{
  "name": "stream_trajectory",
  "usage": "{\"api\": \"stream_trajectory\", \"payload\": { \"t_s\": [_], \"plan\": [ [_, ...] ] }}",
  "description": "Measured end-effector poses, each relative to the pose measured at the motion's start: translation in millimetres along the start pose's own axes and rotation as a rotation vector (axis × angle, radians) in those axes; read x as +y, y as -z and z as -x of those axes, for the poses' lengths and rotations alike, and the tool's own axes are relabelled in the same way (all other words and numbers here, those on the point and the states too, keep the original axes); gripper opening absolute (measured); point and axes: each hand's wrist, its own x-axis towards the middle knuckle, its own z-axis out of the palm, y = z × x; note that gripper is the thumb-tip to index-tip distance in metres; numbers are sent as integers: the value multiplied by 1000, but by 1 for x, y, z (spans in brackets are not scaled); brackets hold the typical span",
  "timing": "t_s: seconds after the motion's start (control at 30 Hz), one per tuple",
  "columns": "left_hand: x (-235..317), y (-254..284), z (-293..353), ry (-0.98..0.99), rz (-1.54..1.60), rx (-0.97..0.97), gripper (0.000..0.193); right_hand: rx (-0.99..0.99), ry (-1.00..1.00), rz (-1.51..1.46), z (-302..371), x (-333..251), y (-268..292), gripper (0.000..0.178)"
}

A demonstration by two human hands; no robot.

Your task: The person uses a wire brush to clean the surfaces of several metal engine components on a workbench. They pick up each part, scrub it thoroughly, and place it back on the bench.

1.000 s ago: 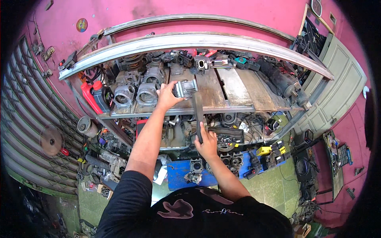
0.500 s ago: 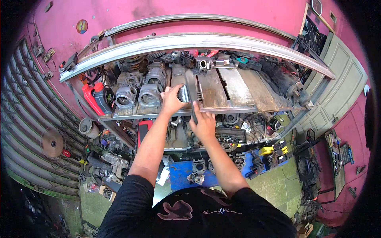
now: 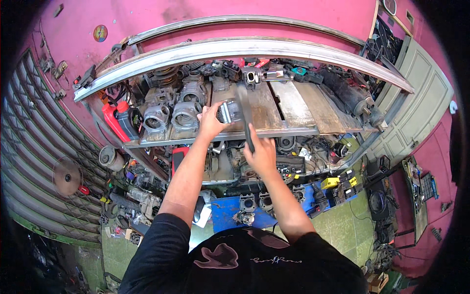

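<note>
Grasping a silvery, ribbed metal block (image 3: pixel 234 111) in the left hand (image 3: pixel 210 123), over the plank shelf (image 3: pixel 293 105) near its front edge. Clutching a long, dark, narrow tool (image 3: pixel 246 117) in the right hand (image 3: pixel 262 158), contact with the block too blurred to tell. Toward the front left corner, showing round-mouthed, cast-metal housings (image 3: pixel 186 116).

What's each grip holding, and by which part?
Left grip: a metal engine part, by its left side. Right grip: a long dark tool, kind unclear, by its lower end.

Plank shelf (image 3: pixel 297 105) with grey metal castings (image 3: pixel 187 108) and two bottles (image 3: pixel 128 122) at left, dark cylinder (image 3: pixel 341 94) at right.
</note>
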Motion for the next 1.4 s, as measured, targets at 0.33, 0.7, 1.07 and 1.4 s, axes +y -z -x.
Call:
{"api": "stream_trajectory", "payload": {
  "t_s": [0.33,0.7,1.07,1.4],
  "plan": [
    [23,4,12,-102,-63,-50,76,81,-36,112,65,19,-54,86],
    [-2,-15,20,-62,49,154,85,54,-262,180,60,62,-15,84],
    [-18,-3,61,-297,-61,177,89,-582,-30,678,-65,114,-28,47],
    [-44,13,52,-269,-30,172,96,-449,211,305,-103,59,-43,92]
  ]
}}
